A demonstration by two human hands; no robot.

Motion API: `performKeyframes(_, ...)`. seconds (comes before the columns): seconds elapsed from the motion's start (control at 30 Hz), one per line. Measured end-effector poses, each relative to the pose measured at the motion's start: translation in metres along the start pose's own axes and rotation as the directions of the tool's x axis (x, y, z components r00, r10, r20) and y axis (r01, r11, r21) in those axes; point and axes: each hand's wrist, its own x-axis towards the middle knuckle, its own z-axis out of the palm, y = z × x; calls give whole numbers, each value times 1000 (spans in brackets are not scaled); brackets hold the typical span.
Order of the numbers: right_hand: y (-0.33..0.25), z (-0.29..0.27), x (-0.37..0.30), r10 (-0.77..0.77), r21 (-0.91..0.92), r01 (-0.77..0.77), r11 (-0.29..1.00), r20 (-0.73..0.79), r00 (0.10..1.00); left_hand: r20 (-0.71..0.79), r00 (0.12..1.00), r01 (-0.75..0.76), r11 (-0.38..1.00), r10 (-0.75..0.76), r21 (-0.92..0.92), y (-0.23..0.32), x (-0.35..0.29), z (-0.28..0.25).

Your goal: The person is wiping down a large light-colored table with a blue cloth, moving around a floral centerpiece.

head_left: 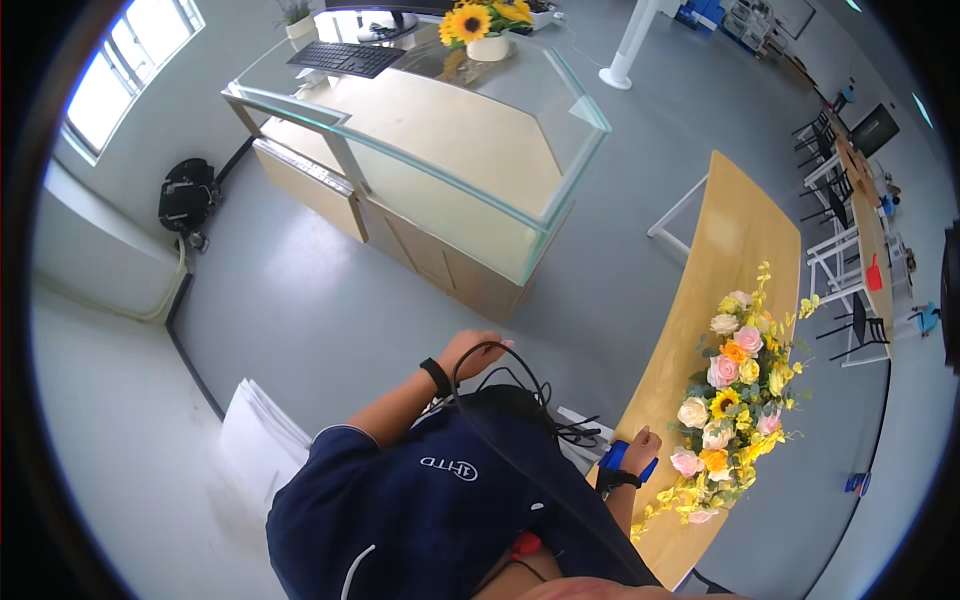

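Observation:
My left hand (477, 350) is raised in front of my body, over the grey floor. Its fingers curl inward, and I cannot make out anything in them. A black cable (462, 362) loops across its front edge. On my right, my right hand (640, 453) is low over the near part of the wooden table (728, 215), closed on a small blue object (613, 456). Blue shows on both sides of this hand. Just to its right lies a long flower arrangement (735, 400) of pink, cream, orange and yellow blooms.
Ahead stands a glass-topped counter (440, 190) with a black keyboard (346, 59) and a pot of sunflowers (487, 35). A black backpack-like bag (188, 195) rests by the left wall. White sheets (262, 435) lean at lower left. Chairs (858, 325) and tables line the far right.

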Motion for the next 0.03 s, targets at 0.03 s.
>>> performKeyframes(0.03,-16,4,2,33,7,-34,999,53,998,-72,997,3,994,-11,-111,-12,-10,-17)
